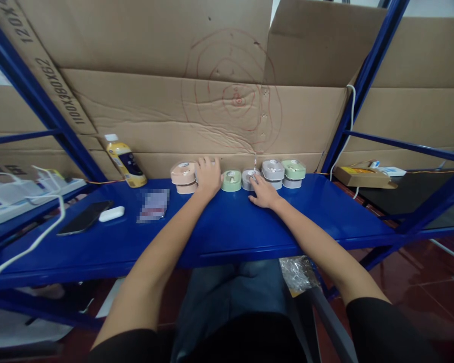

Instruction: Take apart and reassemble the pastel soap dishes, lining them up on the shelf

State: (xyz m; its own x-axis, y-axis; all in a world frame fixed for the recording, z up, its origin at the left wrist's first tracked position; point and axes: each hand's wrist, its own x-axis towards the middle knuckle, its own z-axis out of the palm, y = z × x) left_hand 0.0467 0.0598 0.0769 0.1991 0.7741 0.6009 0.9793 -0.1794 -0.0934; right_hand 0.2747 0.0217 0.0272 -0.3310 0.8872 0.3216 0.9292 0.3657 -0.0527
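Small rounded lidded boxes stand in a row along the back of the blue shelf. My left hand [209, 177] curls over a box that it mostly hides, beside two stacked pink boxes [183, 174]. Just right of that hand is a green box [232, 180]. With its thumb apart, my right hand [265, 192] rests its fingertips against a low grey box [247, 182]. Behind that hand, a grey stack [273, 170] adjoins a green box [294, 170] set on a grey one.
To the left are a yellow drink bottle [126, 162], a blurred-out flat item [153, 205], a white earphone case [112, 214] and a dark phone [83, 218]. Cardboard [155, 111] backs the shelf, and blue posts [363, 83] frame its sides. A white cable [55, 227] crosses the left end.
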